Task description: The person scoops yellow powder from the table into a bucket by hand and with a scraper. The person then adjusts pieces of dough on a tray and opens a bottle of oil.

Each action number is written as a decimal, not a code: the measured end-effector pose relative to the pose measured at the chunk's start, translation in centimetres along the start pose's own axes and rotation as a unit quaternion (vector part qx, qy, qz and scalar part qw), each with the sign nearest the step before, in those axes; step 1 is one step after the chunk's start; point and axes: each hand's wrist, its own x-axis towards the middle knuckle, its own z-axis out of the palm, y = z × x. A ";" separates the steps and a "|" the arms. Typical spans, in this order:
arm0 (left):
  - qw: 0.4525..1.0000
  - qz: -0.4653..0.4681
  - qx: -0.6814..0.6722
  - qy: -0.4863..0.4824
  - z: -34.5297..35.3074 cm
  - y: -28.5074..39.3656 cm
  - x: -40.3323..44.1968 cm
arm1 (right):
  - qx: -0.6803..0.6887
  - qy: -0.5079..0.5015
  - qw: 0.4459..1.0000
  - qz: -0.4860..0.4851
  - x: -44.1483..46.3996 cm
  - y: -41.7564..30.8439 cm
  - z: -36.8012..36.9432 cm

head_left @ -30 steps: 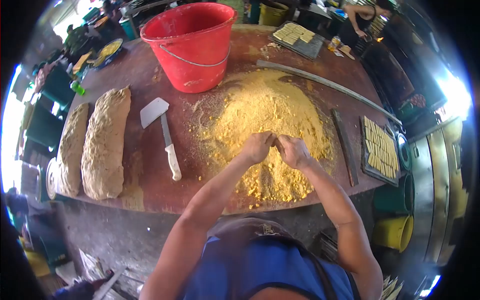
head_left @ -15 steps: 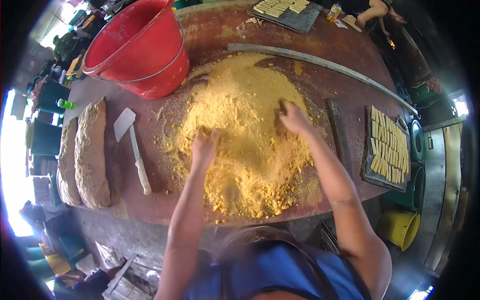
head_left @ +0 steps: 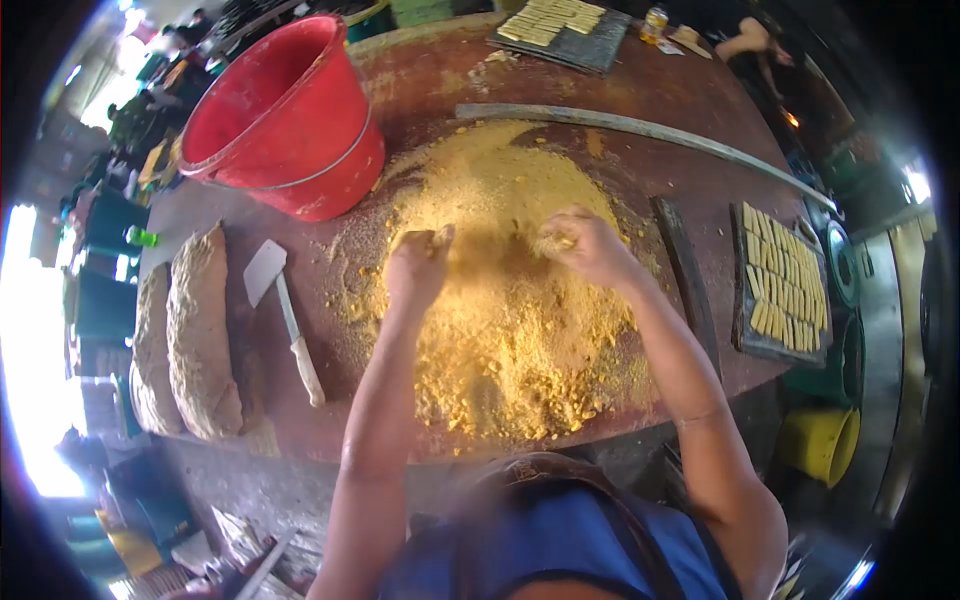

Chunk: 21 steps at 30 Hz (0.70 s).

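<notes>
A broad heap of yellow crumbly dough [head_left: 500,350] lies on the reddish-brown table, fine and powdery at the far side and lumpier toward me. Above its left part, my left hand [head_left: 418,268] is closed, with some crumbs showing by the thumb. My right hand [head_left: 592,246] is curled around a clump of the crumbs over the right part of the heap. Both hands are raised a little from the surface, apart from each other. Fine dust blurs the heap between them.
A red bucket [head_left: 290,130] stands behind left. Two long dough logs [head_left: 203,335] and a white-bladed scraper [head_left: 283,300] lie left. A metal bar [head_left: 640,125] crosses behind; a dark wooden strip [head_left: 685,275] and a tray of dough sticks [head_left: 740,338] are right. Another person [head_left: 755,45] is at far right.
Both hands have come up from the heap, the left turning into a fist and the right closing around crumbs. The view has shifted slightly.
</notes>
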 end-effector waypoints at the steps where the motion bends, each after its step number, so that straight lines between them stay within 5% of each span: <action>1: 0.997 0.069 -0.006 0.027 -0.6 -2.4 0.3 | -0.014 0.060 0.996 -0.057 -1.7 1.4 0.0; 2: 0.997 0.021 0.038 0.069 -0.8 -4.3 0.4 | -0.021 0.074 0.996 -0.042 -3.6 1.7 -0.4; 3: 0.994 0.064 0.029 0.084 -0.7 -8.9 1.5 | 0.005 0.045 0.989 0.143 -5.6 1.6 -0.8; 4: 0.999 -0.022 -0.002 0.047 -0.7 -12.2 1.9 | 0.036 0.018 0.946 0.320 -7.1 0.9 -1.0; 5: 0.999 -0.004 -0.009 0.042 -1.5 -11.0 1.2 | 0.030 0.035 0.944 0.328 -8.1 0.4 0.2; 8: 0.906 -0.216 -0.327 -0.159 -3.0 -6.4 -1.9 | 0.185 0.112 0.897 0.385 -7.7 -0.7 6.8; 10: 0.854 -0.247 -0.394 -0.234 0.5 -5.5 -0.8 | 0.194 0.129 0.895 0.381 -6.4 -2.4 8.3; 12: 0.821 -0.271 -0.446 -0.233 2.8 -4.4 -0.5 | 0.516 0.139 0.784 0.315 -5.9 -3.8 8.2; 15: 0.833 -0.245 -0.422 -0.261 2.8 -2.0 -1.6 | 0.482 0.168 0.800 0.316 -3.3 -6.0 8.3; 16: 0.839 -0.226 -0.433 -0.239 5.5 -3.7 -0.4 | 0.328 0.224 0.872 0.286 -2.4 -4.5 10.0; 17: 0.845 -0.209 -0.443 -0.216 7.0 -4.8 0.1 | 0.327 0.217 0.875 0.283 -2.0 -4.3 9.7; 19: 0.847 -0.173 -0.472 -0.175 5.6 -3.4 -1.0 | 0.067 0.207 0.953 0.208 -1.1 -3.9 8.3; 21: 0.946 -0.122 -0.274 -0.126 1.3 -0.3 -3.3 | 0.027 0.123 0.965 0.230 0.3 -2.6 6.8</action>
